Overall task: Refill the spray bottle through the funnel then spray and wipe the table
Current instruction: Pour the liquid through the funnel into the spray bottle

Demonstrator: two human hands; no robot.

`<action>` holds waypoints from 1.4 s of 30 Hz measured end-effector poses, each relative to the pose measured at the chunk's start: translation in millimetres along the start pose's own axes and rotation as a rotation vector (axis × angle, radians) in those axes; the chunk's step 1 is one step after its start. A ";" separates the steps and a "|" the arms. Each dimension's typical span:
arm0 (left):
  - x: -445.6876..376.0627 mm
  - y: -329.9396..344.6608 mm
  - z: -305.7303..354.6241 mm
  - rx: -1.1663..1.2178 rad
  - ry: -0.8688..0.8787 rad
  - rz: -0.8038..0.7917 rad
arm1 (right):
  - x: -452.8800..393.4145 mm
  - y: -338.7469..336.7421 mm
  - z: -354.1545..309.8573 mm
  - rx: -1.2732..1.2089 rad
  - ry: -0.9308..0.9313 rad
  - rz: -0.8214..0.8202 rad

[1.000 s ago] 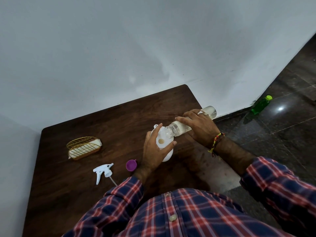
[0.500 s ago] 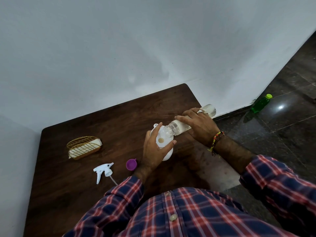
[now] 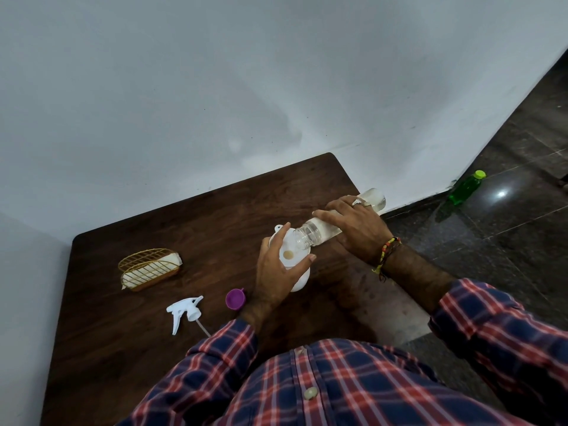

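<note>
A white funnel (image 3: 289,252) sits in the neck of a white spray bottle (image 3: 301,279) on the dark wooden table (image 3: 215,216). My left hand (image 3: 278,272) grips the funnel and bottle top, hiding most of the bottle. My right hand (image 3: 356,227) holds a clear plastic bottle (image 3: 310,235), tipped almost flat, with its open mouth over the funnel's rim. The white trigger sprayer head (image 3: 184,310) with its tube lies loose at the front left. Beside it sits a purple cap (image 3: 235,299).
A gold wire basket (image 3: 147,267) holding a white cloth stands on the left of the table. A green bottle (image 3: 465,187) stands on the dark tiled floor by the wall at the right. The table's right edge runs just under my right hand.
The clear bottle's rear end has risen slightly, tipping it a little more toward the funnel. Both hands keep their grips.
</note>
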State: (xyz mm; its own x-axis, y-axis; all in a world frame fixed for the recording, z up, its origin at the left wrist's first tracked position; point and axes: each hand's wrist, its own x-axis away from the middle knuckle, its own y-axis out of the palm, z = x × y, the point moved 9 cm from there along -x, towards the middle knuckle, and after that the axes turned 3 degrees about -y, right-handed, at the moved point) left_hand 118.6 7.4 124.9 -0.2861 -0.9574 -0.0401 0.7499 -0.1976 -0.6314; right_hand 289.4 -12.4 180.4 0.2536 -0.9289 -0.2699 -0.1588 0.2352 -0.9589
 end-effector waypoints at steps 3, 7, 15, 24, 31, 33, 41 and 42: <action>-0.8 0.8 -0.3 0.000 0.001 -0.010 | -0.3 0.5 -0.1 -0.004 -0.005 0.001; -0.4 0.1 0.0 0.005 -0.001 -0.010 | -0.1 0.6 -0.4 -0.010 -0.010 -0.005; 0.6 -1.1 1.8 0.018 0.003 -0.007 | -0.8 -0.3 -0.5 -0.002 -0.011 -0.008; 1.8 -2.6 1.8 0.021 0.008 0.005 | -1.4 1.7 -0.2 -0.004 -0.016 -0.006; 0.6 -1.1 1.4 0.008 0.008 -0.002 | -0.4 -0.5 -0.2 -0.007 -0.021 0.018; -0.2 -0.7 1.1 0.008 0.002 -0.009 | -0.5 -0.2 -0.6 -0.003 -0.024 0.021; -1.7 1.4 -1.5 0.014 -0.008 -0.026 | -1.0 0.8 0.9 -0.006 -0.019 0.016; -1.7 1.5 -1.2 0.013 -0.009 -0.027 | -1.0 1.0 1.2 -0.003 -0.019 0.016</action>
State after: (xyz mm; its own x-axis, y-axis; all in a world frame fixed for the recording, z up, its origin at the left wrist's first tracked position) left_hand 119.5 9.0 123.0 -0.3008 -0.9536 -0.0164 0.7497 -0.2258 -0.6220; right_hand 290.1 -10.9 179.6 0.2692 -0.9193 -0.2871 -0.1663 0.2492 -0.9541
